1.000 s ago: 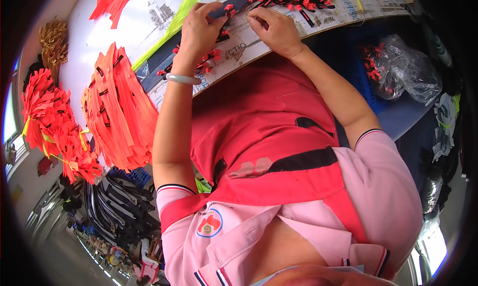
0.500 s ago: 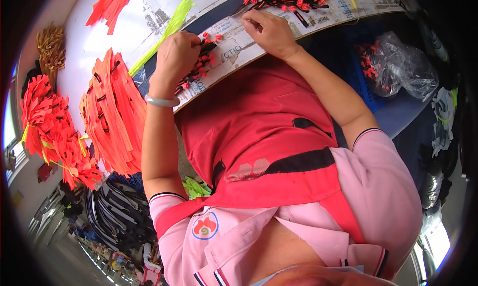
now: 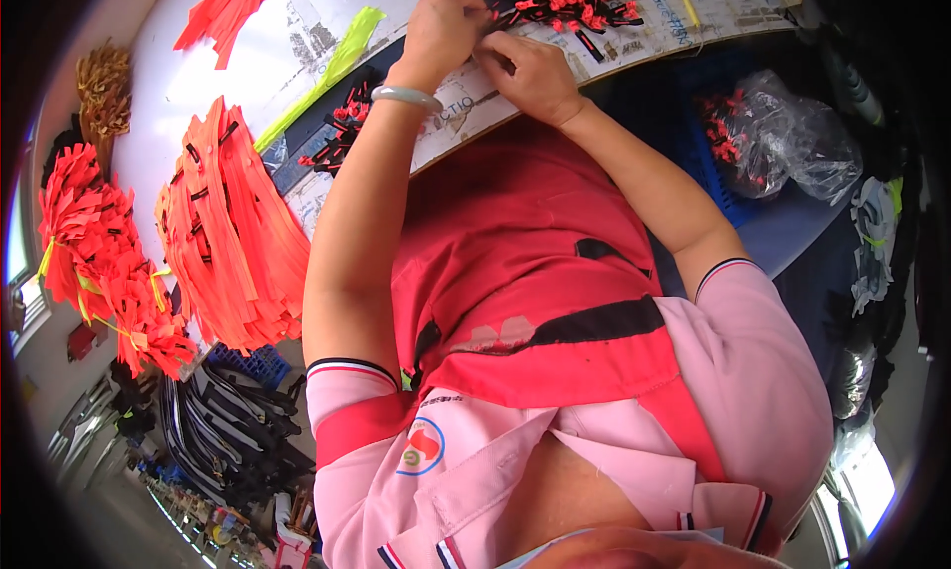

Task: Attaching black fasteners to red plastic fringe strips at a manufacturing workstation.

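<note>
My left hand [image 3: 446, 36], with a pale bangle [image 3: 407, 98] on its wrist, reaches over the table to the left edge of a pile of small black pieces with red knotted ends [image 3: 560, 2]. Its fingers are pinched together, and what they hold is hidden. Just below and right of it, my right hand [image 3: 530, 77] has curled fingers, thumb side toward the left hand; anything between its fingertips is too small to make out. A smaller heap of similar black-and-red pieces [image 3: 347, 121] lies left of my left forearm, which partly covers it.
Orange-red strips with black tabs [image 3: 223, 222] hang over the table's left side. More orange bundles [image 3: 104, 252] are farther left. A yellow-green strip [image 3: 327, 74] lies across the white tabletop [image 3: 396, 0]. Below the table at right, a clear plastic bag [image 3: 792, 138] sits by a blue crate [image 3: 728, 183].
My left hand has moved right and away from me, from the smaller heap to the larger pile, close beside my right hand. The right hand has shifted only slightly, toward me.
</note>
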{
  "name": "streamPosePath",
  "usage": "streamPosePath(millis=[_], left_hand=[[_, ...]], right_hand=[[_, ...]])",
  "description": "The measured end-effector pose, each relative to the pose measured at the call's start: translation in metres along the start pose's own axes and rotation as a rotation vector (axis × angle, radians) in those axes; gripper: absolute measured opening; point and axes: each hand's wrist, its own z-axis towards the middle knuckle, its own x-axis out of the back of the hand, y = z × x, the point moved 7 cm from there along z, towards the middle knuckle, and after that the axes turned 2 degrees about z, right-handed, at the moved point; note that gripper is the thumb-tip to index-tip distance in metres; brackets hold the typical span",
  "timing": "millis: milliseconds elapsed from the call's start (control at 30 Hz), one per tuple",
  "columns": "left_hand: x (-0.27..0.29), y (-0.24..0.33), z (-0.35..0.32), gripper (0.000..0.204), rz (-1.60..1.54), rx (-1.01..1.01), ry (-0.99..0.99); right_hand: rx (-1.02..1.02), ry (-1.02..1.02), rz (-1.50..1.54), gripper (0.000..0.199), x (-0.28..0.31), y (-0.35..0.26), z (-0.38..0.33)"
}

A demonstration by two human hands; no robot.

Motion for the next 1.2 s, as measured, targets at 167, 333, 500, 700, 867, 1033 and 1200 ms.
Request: streamPosePath(millis=[167,333,500,700,867,1033,1200], left_hand=[[0.031,-0.015,-0.032,0.017,0.078,0.112,-0.166],[0.066,-0.028,-0.076,0.016,0.082,0.147,-0.279],[0.086,-0.019,-0.085,0.020,0.214,0.074,-0.221],[0.026,0.006,-0.041,0.024,0.025,0.017,-0.129],[-0.006,0.014,-0.010,0.027,0.109,0.048,0.000],[0.011,-0.010,-0.040,0.022,0.076,0.195,-0.377],[0.045,-0.015,-0.076,0.019,0.125,0.157,-0.361]], right_hand=[[-0.016,-0.038,-0.012,0.010,0.000,0.002,-0.001],[-0.011,-0.048,0.013,0.011,-0.001,0.003,-0.002],[0.007,-0.078,-0.013,0.010,0.000,0.000,-0.003],[0.148,-0.105,0.068,0.012,-0.001,-0.021,-0.012],[0.096,-0.073,-0.002,0.012,-0.006,-0.021,-0.020],[0.149,-0.074,-0.021,0.010,-0.009,-0.023,-0.020],[0.131,-0.140,-0.046,0.008,-0.008,-0.024,-0.018]])
